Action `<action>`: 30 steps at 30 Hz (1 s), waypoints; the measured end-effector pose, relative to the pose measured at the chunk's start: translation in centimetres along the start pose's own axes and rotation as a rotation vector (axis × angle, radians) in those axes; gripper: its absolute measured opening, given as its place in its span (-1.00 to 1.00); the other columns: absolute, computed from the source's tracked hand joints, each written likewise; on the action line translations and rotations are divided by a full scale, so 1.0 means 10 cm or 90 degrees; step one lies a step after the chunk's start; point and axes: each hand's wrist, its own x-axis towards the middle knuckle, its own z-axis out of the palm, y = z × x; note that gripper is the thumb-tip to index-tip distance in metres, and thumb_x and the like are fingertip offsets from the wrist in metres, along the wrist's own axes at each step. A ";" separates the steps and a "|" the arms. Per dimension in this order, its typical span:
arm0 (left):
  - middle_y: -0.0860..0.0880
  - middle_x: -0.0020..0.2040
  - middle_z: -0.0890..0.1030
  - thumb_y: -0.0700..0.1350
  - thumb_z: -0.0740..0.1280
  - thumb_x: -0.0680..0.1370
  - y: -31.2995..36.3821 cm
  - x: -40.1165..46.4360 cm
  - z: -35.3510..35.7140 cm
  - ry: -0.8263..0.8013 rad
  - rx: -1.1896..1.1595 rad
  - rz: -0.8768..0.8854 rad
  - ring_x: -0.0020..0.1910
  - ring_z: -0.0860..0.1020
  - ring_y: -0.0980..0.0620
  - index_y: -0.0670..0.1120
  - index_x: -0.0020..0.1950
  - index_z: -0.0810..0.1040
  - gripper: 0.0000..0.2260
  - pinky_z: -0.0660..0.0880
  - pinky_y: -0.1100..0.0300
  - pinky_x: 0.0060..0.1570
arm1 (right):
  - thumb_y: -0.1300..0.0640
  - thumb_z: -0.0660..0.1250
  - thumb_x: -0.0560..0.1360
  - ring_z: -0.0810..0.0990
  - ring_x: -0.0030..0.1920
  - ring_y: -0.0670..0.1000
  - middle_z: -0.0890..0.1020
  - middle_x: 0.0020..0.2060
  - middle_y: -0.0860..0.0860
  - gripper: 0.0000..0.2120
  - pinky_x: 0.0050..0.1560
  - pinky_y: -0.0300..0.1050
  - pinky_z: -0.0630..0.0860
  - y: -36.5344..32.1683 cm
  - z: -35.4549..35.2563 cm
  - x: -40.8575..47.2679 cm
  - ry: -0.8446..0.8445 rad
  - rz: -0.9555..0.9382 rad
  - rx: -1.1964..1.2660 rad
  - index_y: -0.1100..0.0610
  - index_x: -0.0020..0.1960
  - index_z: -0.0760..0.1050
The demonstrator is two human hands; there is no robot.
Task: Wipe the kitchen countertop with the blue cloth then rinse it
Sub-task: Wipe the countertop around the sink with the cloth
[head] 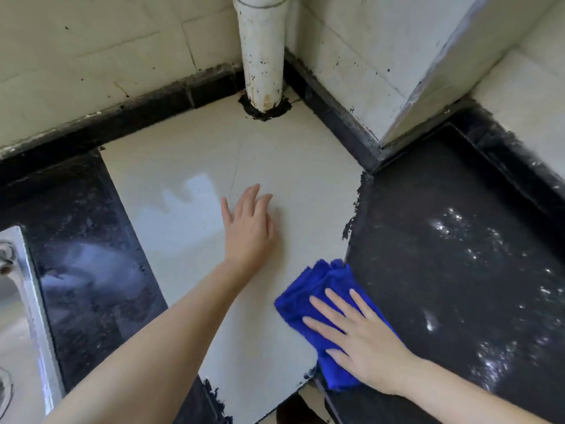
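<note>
My right hand (363,341) lies flat, fingers spread, pressing blue cloth (308,289) on countertop (189,166); left hand (249,223) open, resting on the pale tile.

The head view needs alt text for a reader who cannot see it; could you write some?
The right hand presses a folded blue cloth flat on a kitchen countertop; the left hand rests open beside it.
</note>
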 end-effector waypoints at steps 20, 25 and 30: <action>-0.07 0.52 0.13 -0.10 0.00 0.60 0.98 0.51 0.76 -0.141 0.086 0.111 0.52 -0.02 0.01 -0.12 0.44 0.21 -0.59 -0.21 -0.06 0.45 | -0.12 -0.08 0.58 0.07 0.51 0.14 0.11 0.52 0.06 -0.45 0.47 0.16 0.00 1.51 -0.08 0.42 0.094 0.486 0.065 0.06 0.51 0.11; -0.08 0.52 0.12 0.01 -0.21 0.54 0.95 0.51 0.82 -0.140 0.139 0.125 0.51 -0.04 -0.02 -0.12 0.45 0.19 -0.47 -0.23 -0.08 0.45 | -0.15 -0.09 0.60 -0.18 0.52 0.10 -0.11 0.54 0.03 -0.42 0.48 0.18 -0.17 2.92 -0.34 0.87 0.077 0.735 0.201 0.06 0.54 -0.09; -0.14 0.49 0.19 0.04 -0.26 0.46 0.99 0.53 0.85 -0.134 0.132 0.130 0.50 0.04 -0.08 -0.17 0.40 0.25 -0.38 -0.19 -0.12 0.44 | -0.10 -0.09 0.60 -0.22 0.51 0.15 -0.15 0.53 0.09 -0.41 0.46 0.22 -0.23 2.69 -0.39 1.15 0.098 0.812 0.246 0.12 0.54 -0.13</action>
